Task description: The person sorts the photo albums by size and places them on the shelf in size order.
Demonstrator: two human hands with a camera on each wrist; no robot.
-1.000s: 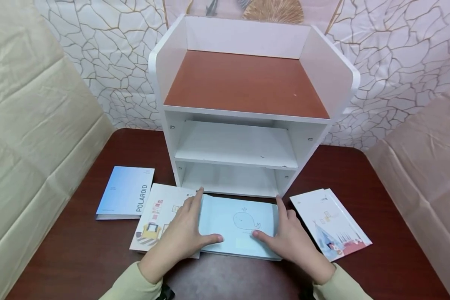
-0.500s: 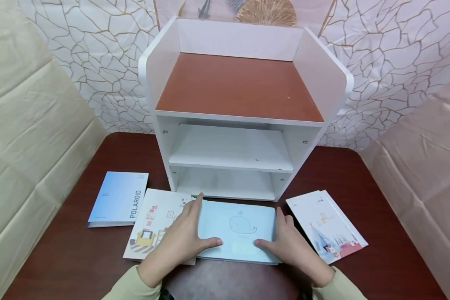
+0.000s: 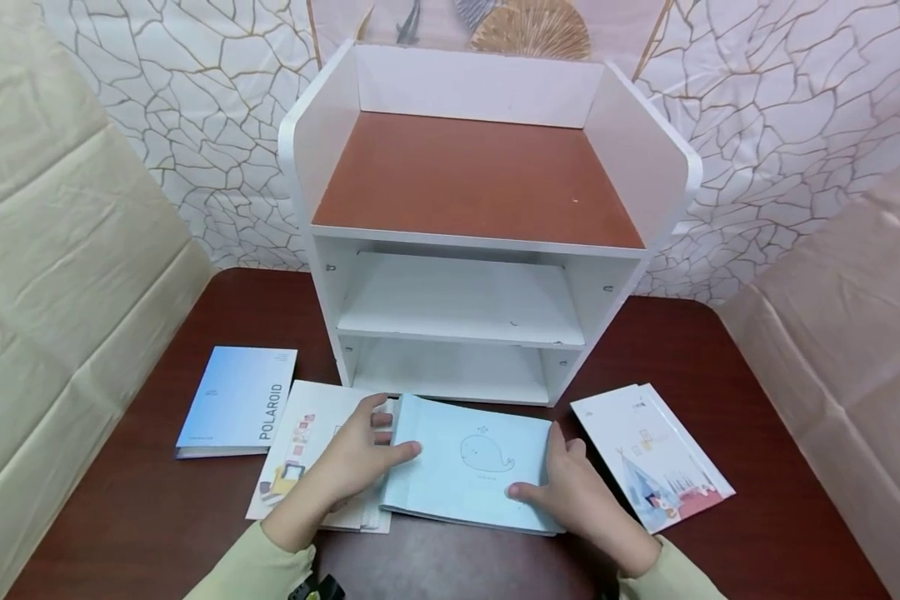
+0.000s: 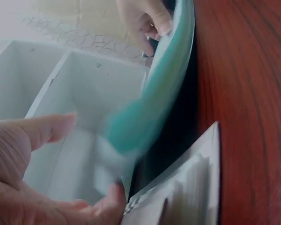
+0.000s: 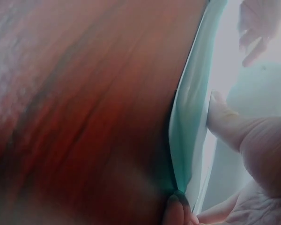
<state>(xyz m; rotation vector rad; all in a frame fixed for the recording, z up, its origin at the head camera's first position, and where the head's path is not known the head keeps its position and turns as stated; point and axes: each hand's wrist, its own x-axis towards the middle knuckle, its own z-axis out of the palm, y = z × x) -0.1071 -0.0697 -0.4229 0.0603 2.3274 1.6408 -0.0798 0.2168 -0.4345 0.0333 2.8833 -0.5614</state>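
Note:
A light blue book [image 3: 450, 467] with a whale drawn on its cover lies in front of the white shelf unit. My right hand [image 3: 581, 479] grips its right end, thumb on the cover; in the right wrist view the fingers [image 5: 175, 211] are tucked at its lower edge. At the book's left end, my left hand [image 3: 356, 458] has its thumb and fingers spread. A gap shows between this thumb and the blurred blue book [image 4: 150, 103] in the left wrist view. Beneath my left hand lies a white illustrated book [image 3: 311, 417], partly hidden by hand and arm.
Behind the books stands a white shelf unit [image 3: 461, 342] with a brown top board [image 3: 480, 179]. A blue POLAROID album [image 3: 236, 400] lies at the left on the dark red table [image 3: 720, 358]. White booklets [image 3: 652, 450] with a tent picture lie at the right.
My left hand has drawn back to the left from the blue book, its fingers spreading. The book's left end has swung slightly and looks raised. My right hand keeps its hold.

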